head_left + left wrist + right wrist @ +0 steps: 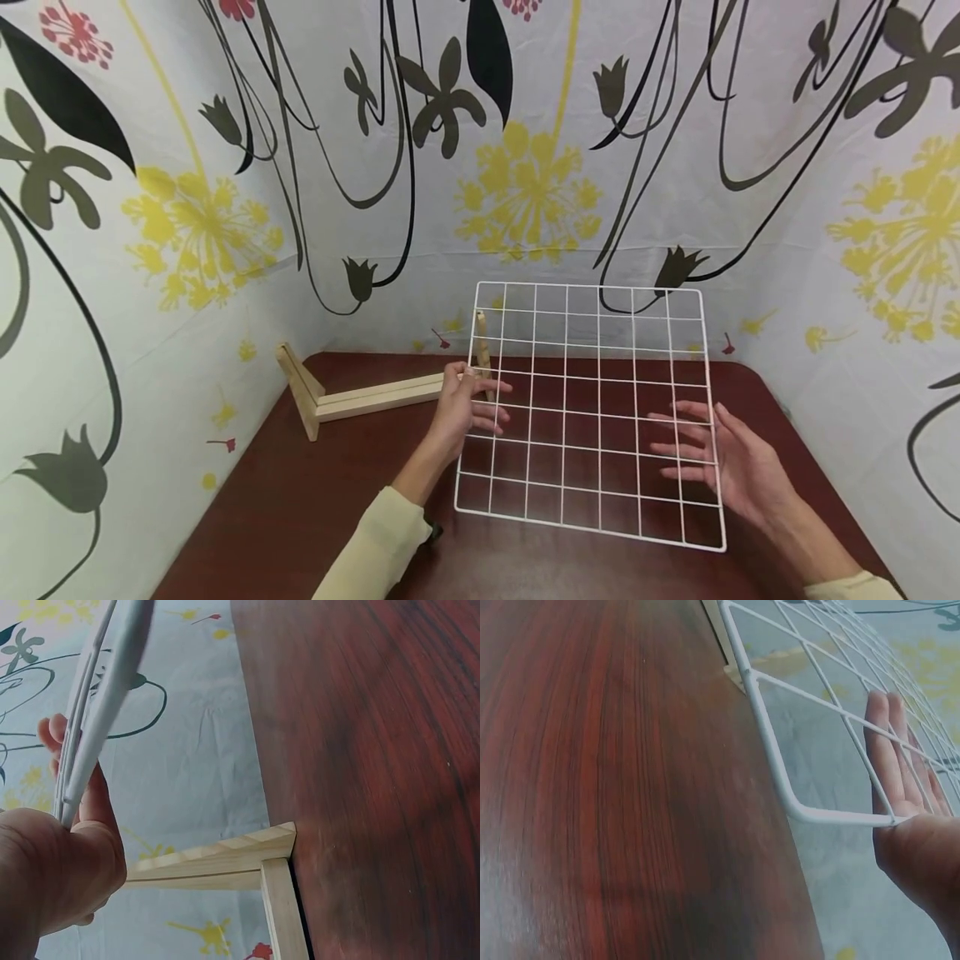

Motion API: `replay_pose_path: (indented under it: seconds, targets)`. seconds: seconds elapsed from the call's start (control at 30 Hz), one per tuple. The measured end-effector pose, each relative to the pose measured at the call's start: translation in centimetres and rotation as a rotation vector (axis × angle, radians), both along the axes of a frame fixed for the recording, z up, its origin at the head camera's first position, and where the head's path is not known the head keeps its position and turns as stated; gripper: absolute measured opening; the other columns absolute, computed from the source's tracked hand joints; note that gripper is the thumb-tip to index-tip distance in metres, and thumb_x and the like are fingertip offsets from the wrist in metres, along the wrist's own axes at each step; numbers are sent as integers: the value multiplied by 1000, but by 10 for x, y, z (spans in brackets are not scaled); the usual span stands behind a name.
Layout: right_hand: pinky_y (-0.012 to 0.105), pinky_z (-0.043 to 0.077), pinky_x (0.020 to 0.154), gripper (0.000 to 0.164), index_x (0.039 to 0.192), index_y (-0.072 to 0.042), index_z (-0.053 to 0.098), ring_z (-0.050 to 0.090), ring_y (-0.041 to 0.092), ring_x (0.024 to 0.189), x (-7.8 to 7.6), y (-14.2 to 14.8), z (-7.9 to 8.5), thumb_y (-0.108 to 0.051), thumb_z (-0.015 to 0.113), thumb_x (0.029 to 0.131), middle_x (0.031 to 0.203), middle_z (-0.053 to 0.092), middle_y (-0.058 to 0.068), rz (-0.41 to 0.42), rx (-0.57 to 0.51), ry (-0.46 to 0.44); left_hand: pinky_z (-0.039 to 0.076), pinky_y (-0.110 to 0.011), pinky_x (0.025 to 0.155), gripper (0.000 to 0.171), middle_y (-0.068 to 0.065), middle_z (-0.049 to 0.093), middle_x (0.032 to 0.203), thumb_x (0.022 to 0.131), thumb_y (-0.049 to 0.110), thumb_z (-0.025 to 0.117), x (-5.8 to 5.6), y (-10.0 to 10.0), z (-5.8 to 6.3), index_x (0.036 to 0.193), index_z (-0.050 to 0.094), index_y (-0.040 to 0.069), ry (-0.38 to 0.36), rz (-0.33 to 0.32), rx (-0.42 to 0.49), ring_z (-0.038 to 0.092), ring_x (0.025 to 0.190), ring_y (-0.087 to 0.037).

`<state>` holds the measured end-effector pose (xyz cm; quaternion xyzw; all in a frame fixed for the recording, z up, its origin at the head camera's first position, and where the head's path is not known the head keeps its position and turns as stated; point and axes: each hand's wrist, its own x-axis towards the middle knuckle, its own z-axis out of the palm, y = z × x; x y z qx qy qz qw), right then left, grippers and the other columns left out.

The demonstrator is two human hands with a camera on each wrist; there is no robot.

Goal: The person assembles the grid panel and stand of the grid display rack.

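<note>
A white wire grid panel (566,411) stands tilted over the dark red table, between the two hands. My left hand (459,408) grips its left edge, with the thumb at the border wire and the fingertips behind the mesh. In the left wrist view the panel shows nearly edge-on, passing through the left hand (71,855). At the panel's right edge, my right hand (738,458) has its fingers straight and spread behind the mesh. The right wrist view shows the border wire lying against that hand (922,832) near the base of the fingers.
A pale wooden stand (382,398) with upright end pieces sits on the table (300,508) at the back left, its far end partly behind the left hand and grid. Flower-printed cloth (375,208) encloses the back and sides. A small dark object (432,532) shows by the left sleeve.
</note>
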<state>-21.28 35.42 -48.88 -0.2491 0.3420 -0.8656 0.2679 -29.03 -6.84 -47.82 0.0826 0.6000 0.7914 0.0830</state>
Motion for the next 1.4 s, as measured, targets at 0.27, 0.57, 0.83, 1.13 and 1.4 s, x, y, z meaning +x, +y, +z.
replay_pose_path:
  seconds: [0.27,0.57,0.83,1.13,1.4]
  targets:
    - [55,60,102,62,154,-8,39,69,39,123,0,-12,0,-33,-2,114,160,53,17,-49,0,27,62,-43,52,63,-27,74,114,115,52,33,-1,-5,-5,144,49,-1,40,24,-12,71,59,-24]
    - [47,65,91,61,154,-5,44,75,28,108,5,-26,5,-25,1,115,154,60,13,-201,131,133,60,-38,47,70,-9,77,91,108,60,48,-1,-4,-9,136,56,-4,38,110,36,66,50,-18]
    - [44,66,79,56,152,2,44,78,20,95,10,-36,10,-19,8,116,145,68,10,-377,258,234,58,-36,45,60,-13,75,86,109,54,51,0,-4,-6,124,62,-3,90,155,76,65,47,-17]
    - [44,67,75,52,148,-2,53,79,20,88,9,-44,8,-15,14,115,131,76,6,-534,324,287,57,-33,44,60,-8,75,79,113,46,46,5,-8,2,124,54,-13,181,150,107,64,46,-14]
    - [43,67,72,41,139,1,56,79,20,84,12,-49,10,-9,24,115,115,80,5,-649,363,345,57,-34,45,48,-5,74,75,114,44,45,12,-10,6,115,59,-2,225,147,108,64,45,-14]
